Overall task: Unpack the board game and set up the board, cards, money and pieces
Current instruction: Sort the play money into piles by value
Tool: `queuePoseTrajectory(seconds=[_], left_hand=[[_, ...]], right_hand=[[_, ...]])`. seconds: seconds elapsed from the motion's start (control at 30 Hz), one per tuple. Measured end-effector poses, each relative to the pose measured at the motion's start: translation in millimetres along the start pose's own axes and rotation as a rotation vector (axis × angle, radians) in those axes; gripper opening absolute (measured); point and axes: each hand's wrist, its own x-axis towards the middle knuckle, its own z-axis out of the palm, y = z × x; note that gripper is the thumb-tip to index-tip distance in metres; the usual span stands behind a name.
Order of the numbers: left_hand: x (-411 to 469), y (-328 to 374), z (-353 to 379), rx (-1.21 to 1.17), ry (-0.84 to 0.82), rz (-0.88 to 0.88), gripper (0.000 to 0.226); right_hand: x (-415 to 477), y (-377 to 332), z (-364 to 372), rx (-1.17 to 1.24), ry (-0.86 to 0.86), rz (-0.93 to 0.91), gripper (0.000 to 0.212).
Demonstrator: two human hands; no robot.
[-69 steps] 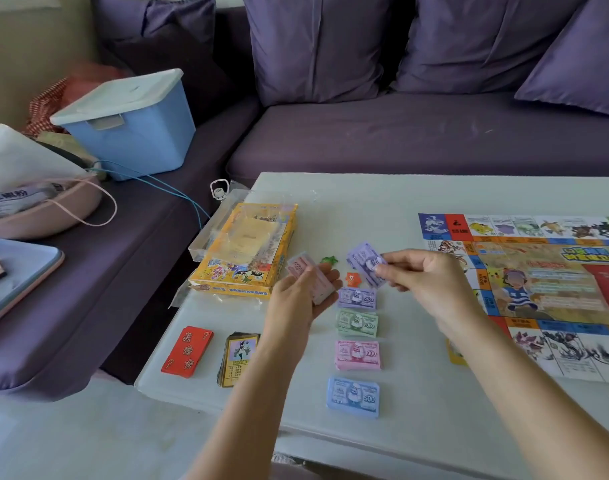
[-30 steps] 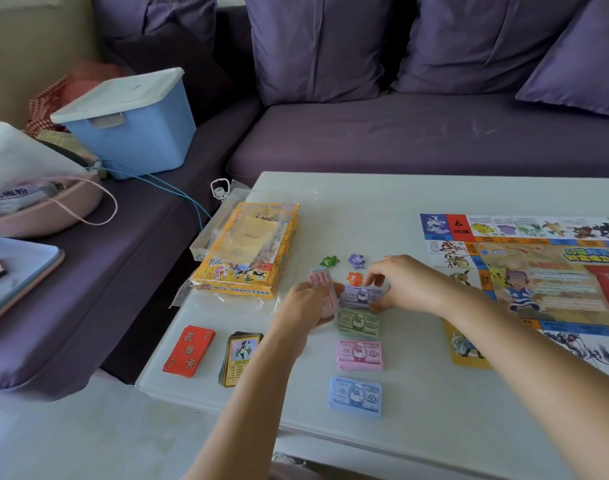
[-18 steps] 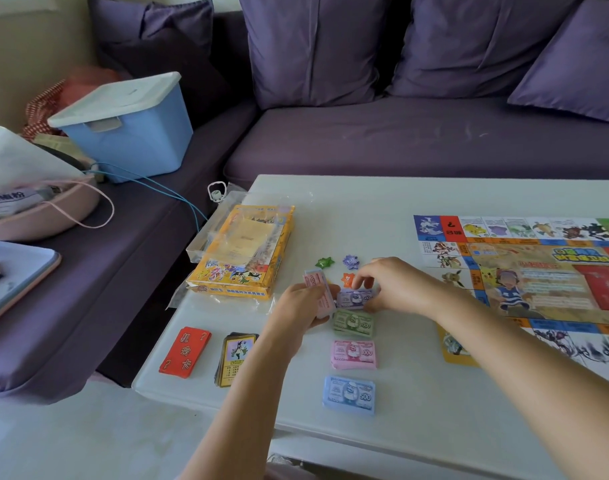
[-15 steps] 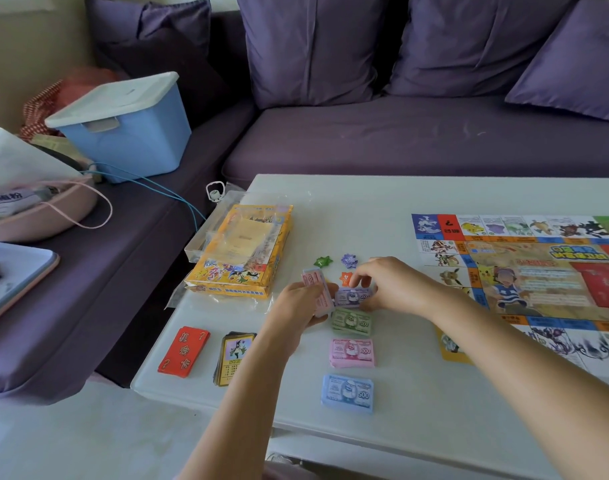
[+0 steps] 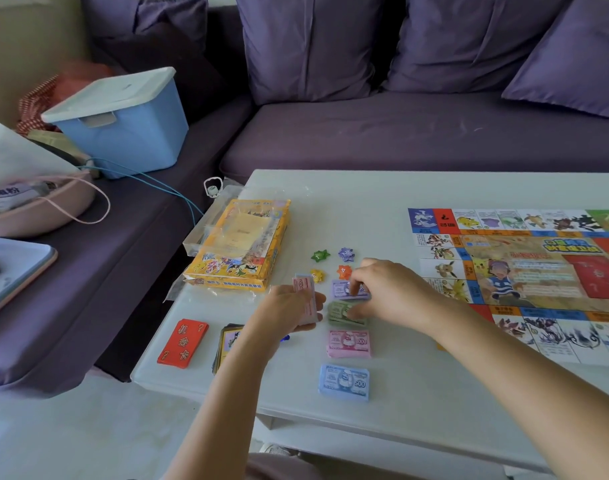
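Note:
My left hand holds a wad of pink play money upright above the white table. My right hand rests fingers-down on the purple note pile and the green note pile. Below them lie a pink pile and a blue pile. Star-shaped pieces sit above: green, purple, yellow, orange. The board lies open at the right. A red card deck and a picture card deck lie at the left front.
The yellow game box sits on clear plastic wrap near the table's left edge. A purple sofa wraps around the table, carrying a blue lidded bin and a pink bag.
My right hand laid the purple note it held onto the purple pile and now presses on the piles. My left hand lowered a little, still holding the pink wad.

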Motion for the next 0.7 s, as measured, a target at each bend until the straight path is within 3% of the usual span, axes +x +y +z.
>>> queuePoseTrajectory(seconds=[0.5,0.7], left_hand=[[-1.1,0.8,1.8,-0.048,-0.104,-0.021,0.027],[-6.0,3.3,-21.0,-0.186,-0.151,0.085,0.024]], right_hand=[[2.5,-8.6,3.1,0.065,-0.083,0.055,0.039],[-7.2,-12.5,-6.7,0.513,0.091,0.146,0.032]])
